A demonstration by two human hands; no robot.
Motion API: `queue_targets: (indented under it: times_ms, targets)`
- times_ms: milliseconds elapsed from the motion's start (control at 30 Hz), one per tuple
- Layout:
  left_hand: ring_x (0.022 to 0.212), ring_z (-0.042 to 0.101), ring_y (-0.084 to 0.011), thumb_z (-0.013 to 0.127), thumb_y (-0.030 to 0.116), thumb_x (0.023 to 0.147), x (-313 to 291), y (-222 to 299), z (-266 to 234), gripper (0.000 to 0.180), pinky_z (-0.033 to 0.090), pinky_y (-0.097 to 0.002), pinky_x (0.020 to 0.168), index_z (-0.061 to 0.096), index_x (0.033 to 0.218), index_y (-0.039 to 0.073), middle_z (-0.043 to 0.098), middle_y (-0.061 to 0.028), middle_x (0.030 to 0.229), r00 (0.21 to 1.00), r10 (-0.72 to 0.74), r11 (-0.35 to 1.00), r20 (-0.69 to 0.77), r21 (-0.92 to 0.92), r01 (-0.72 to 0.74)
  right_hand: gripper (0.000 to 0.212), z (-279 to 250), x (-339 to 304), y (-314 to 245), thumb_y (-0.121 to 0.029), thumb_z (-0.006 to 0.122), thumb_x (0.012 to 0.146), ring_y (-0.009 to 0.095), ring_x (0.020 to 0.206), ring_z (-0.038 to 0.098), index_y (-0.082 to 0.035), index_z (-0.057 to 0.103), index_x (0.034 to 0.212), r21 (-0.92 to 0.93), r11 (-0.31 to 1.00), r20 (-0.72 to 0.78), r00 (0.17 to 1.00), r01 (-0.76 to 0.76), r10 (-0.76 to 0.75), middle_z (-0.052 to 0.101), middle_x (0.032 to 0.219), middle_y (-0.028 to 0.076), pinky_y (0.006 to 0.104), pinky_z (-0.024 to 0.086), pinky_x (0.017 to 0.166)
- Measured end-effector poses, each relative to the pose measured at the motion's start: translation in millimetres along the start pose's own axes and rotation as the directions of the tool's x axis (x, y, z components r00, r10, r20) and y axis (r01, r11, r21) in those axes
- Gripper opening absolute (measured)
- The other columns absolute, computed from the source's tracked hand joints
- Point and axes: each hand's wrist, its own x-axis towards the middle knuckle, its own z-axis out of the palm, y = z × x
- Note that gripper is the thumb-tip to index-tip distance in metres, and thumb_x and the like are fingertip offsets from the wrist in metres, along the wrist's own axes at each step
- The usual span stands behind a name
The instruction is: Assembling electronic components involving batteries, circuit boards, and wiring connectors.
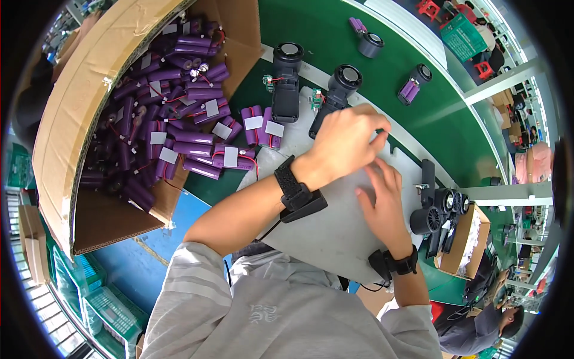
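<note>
My left hand (353, 140) is over the grey work mat, its fingers curled in. Whatever it may hold is hidden. Just below it, my right hand (384, 203) has its thumb and fingers apart, and nothing shows between them. Beyond my left hand lies a black handheld housing with a round head (347, 78) and a small green circuit board (317, 99). To its left is a similar black housing (286, 99), also with a green board. Two purple battery packs (261, 127) with white labels and red wires lie near that housing.
A large cardboard box (119, 236) on the left spills purple battery packs onto the green table. Two black round heads (371, 43) (423, 73) with purple packs lie farther back. At right are black housings (426, 220) and a small carton (478, 239). Another person (478, 329) sits lower right.
</note>
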Motion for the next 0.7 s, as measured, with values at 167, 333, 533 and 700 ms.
queue_targets:
  times_ms: [167,333,533,700]
  targets:
    - [0.076,0.066,-0.0306,0.071,0.016,0.079,6.6,-5.5,-17.9,0.018,0.054,-0.0382,0.068,0.072,0.095,0.009,0.069,-0.0097,0.094,0.996,0.010,0.998,-0.091,0.067,-0.004,0.032,3.2,6.8,9.2,-0.009,0.067,0.084,0.034,0.115,0.050,-0.003,0.063,0.116,0.194,0.979,-0.065,0.995,-0.060,0.074,0.052,0.132,0.015,0.0421,0.042,0.099]
    - [0.086,0.066,-0.0348,0.076,0.027,0.077,-11.9,0.5,-73.6,0.036,0.053,-0.0410,0.076,0.070,0.109,0.010,0.069,-0.0151,0.094,0.980,-0.199,0.882,-0.028,0.430,0.191,0.020,8.8,5.3,20.6,-0.008,0.061,0.090,0.027,0.107,0.056,-0.002,0.066,0.108,0.408,0.909,-0.158,0.975,-0.080,0.157,0.063,0.115,0.011,0.0356,0.045,0.094]
    - [0.088,0.066,-0.0365,0.080,0.031,0.069,-43.6,-2.2,-101.3,0.064,0.053,-0.0443,0.078,0.059,0.126,0.012,0.069,-0.0176,0.094,0.879,-0.461,0.652,-0.122,0.625,0.428,0.019,9.9,3.2,15.9,-0.010,0.054,0.097,0.018,0.085,0.062,-0.002,0.066,0.109,0.729,0.654,-0.083,0.923,-0.201,0.376,0.069,0.092,0.008,0.0293,0.049,0.082]
    - [0.075,0.064,-0.0305,0.079,0.025,0.068,-45.8,-11.7,-93.7,0.078,0.051,-0.0404,0.070,0.048,0.138,0.009,0.064,-0.0165,0.081,0.832,-0.547,0.601,-0.091,0.649,0.466,0.021,9.9,-0.6,18.5,-0.012,0.049,0.100,0.012,0.076,0.061,-0.002,0.065,0.111,0.874,0.459,-0.041,0.917,-0.161,0.398,0.067,0.082,0.007,0.0260,0.049,0.074]
